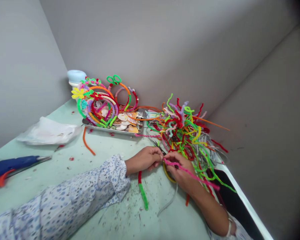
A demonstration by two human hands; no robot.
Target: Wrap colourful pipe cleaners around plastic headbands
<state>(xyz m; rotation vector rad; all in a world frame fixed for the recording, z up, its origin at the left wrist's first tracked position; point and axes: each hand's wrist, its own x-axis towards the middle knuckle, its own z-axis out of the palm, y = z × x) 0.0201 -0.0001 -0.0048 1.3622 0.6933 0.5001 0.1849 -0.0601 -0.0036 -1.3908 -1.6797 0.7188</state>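
Note:
A pink pipe cleaner trails back over my right hand, whose thumb and fingers are closed on it near its front end. My left hand is closed too, its fingertips pinched together at that same end and meeting the right fingertips. From beneath my left hand sticks out a fuzzy strip with red and green sections; the rest of it is hidden. Below my right hand shows a short orange piece. A yellow curved loop lies partly under the right fingers.
Pipe cleaners of many colours are heaped at the right. A metal tray holds cut-out pieces and fuzzy headbands. To the left lie a plastic bag and a blue glue gun. An orange pipe cleaner rests before the tray.

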